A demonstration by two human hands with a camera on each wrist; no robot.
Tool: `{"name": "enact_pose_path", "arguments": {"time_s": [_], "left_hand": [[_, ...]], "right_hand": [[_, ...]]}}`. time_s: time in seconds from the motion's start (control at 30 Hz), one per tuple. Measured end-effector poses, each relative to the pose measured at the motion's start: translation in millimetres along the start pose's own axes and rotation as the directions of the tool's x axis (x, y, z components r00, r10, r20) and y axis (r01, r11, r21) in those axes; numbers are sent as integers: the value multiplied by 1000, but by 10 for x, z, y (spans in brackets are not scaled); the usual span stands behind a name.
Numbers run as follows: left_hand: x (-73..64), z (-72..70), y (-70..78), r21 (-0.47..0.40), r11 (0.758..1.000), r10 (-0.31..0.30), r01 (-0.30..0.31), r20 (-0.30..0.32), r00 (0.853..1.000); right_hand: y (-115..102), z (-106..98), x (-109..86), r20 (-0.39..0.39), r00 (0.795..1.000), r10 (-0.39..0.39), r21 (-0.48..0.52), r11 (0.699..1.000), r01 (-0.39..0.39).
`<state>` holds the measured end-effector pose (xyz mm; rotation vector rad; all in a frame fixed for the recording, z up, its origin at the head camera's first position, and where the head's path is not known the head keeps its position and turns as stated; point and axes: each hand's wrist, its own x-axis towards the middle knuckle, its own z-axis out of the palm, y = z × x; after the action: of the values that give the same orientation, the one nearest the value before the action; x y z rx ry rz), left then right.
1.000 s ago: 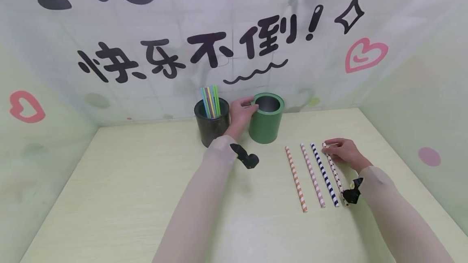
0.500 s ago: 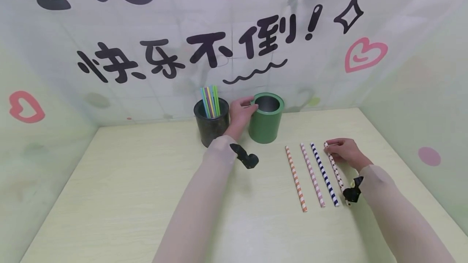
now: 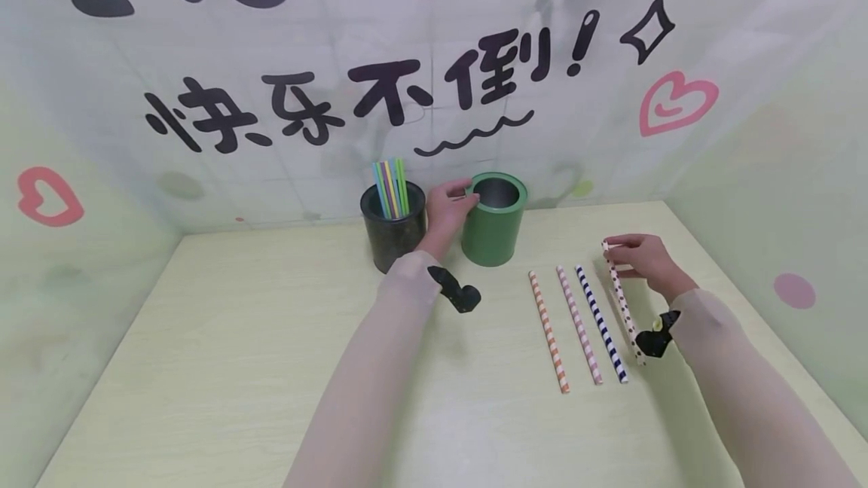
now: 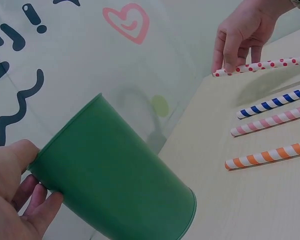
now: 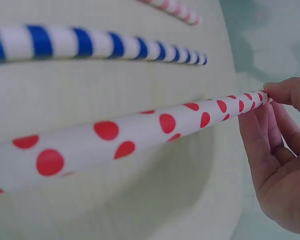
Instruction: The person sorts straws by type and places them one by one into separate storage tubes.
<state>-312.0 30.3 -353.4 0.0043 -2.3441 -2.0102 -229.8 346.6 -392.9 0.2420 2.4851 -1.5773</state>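
My left hand (image 3: 447,208) grips the rim of an upright green cup (image 3: 491,241), thumb and fingers at its left side. In the left wrist view the side of the green cup (image 4: 115,175) fills the lower middle. At the right, my right hand (image 3: 649,258) pinches the far end of a white paper straw with red dots (image 5: 167,123). That straw is raised off the table, and its shadow falls beneath it. Left of it lie a blue-striped straw (image 3: 601,322), a pink-striped straw (image 3: 579,325) and an orange-striped straw (image 3: 548,331), roughly side by side.
A black cup (image 3: 392,245) holding several thin coloured straws (image 3: 389,190) stands just left of my left hand. Behind the pale table (image 3: 224,352) hangs a white backdrop (image 3: 271,187) with dark lettering; pale panels close off both sides.
My right hand has lifted the red-dotted straw off the table and shifted it slightly away from me, further from the blue-striped one. The left hand and green cup have stayed put.
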Motion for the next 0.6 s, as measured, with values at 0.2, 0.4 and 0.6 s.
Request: {"name": "enact_pose_path", "arguments": {"time_s": [0.2, 0.4, 0.6], "left_hand": [[14, -7, -19, 2, 1000, 5, -5, -6, 1000], [14, -9, -23, 9, 1000, 14, -14, -11, 1000], [1, -6, -8, 11, 1000, 25, -25, -6, 1000]], "right_hand": [[-293, -8, 79, -16, 998, -57, 27, 998, 58], [-690, 21, 151, -87, 987, -133, 74, 987, 140], [-1059, 110, 191, -137, 972, -191, 127, 970, 209]]}}
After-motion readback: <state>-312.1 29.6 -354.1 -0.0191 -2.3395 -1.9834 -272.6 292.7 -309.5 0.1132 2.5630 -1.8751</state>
